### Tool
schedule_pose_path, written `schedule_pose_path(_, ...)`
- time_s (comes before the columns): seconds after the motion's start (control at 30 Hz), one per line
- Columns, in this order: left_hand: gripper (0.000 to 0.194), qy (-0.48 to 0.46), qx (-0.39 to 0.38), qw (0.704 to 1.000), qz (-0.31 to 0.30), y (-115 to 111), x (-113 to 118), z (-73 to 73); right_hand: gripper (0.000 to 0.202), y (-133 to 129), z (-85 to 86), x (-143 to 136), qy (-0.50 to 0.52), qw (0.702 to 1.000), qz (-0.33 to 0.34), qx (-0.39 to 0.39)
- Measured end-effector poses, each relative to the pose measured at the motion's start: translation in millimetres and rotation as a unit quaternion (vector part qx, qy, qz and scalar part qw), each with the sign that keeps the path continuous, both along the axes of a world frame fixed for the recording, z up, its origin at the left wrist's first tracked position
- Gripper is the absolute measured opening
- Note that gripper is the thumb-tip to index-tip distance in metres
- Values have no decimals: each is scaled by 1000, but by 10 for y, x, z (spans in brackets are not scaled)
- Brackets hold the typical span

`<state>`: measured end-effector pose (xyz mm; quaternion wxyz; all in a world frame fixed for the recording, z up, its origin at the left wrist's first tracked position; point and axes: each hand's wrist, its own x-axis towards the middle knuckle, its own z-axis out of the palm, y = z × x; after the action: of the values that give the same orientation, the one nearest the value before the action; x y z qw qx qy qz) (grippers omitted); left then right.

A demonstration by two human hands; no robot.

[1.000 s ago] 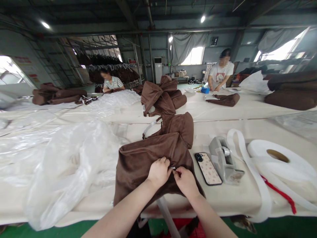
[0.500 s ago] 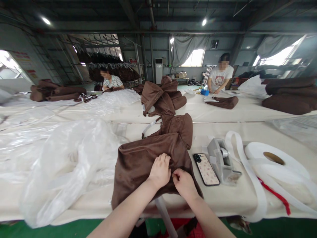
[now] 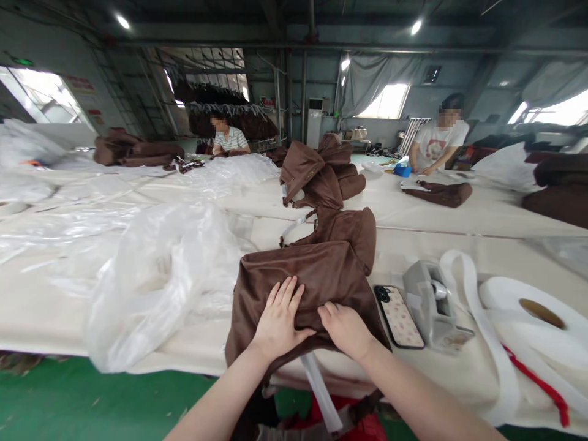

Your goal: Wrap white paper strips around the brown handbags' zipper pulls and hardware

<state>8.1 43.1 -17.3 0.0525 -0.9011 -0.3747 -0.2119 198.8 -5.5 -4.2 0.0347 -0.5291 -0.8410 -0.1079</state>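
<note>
A brown handbag (image 3: 312, 266) lies at the front edge of the table, its soft side facing up. My left hand (image 3: 279, 318) rests flat on it, fingers spread and thumb pointing right. Close beside it, my right hand (image 3: 344, 326) has its fingers curled together against the bag's surface, gripping it; the fingertips are partly hidden. A pale wrapped strip (image 3: 321, 392) hangs from the bag over the table edge. Just behind lies another brown bag (image 3: 351, 229) with a wrapped handle.
To the right are a phone (image 3: 400, 318), a grey tape dispenser (image 3: 429, 303), a white roll of strip (image 3: 514, 306) and a red cord (image 3: 542, 383). Clear plastic wrap (image 3: 151, 282) spreads left. Brown bags (image 3: 316, 174) pile behind. Two people work across the table.
My left hand has shifted left across the bag and spread its fingers flat. My right hand stays curled on the bag. The view has turned slightly left.
</note>
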Motion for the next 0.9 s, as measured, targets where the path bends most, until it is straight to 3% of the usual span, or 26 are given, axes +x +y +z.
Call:
schedule_pose_path(0.23, 82, -17, 39, 999, -15, 53, -33, -80, 12, 68, -7, 60, -64, 996, 59, -4)
schedule_pose_path(0.43, 78, -41, 81, 996, -27, 155, -40, -185, 16, 131, -29, 32, -94, 993, 65, 11)
schedule_pose_path(0.67, 80, -24, 27, 999, -14, 60, -51, -89, 17, 123, -60, 106, -86, 992, 87, -1)
schedule_pose_path(0.9, 79, -18, 4, 1000, -6, -5, -27, -86, 17, 85, -16, 306, -103, 990, 91, -19)
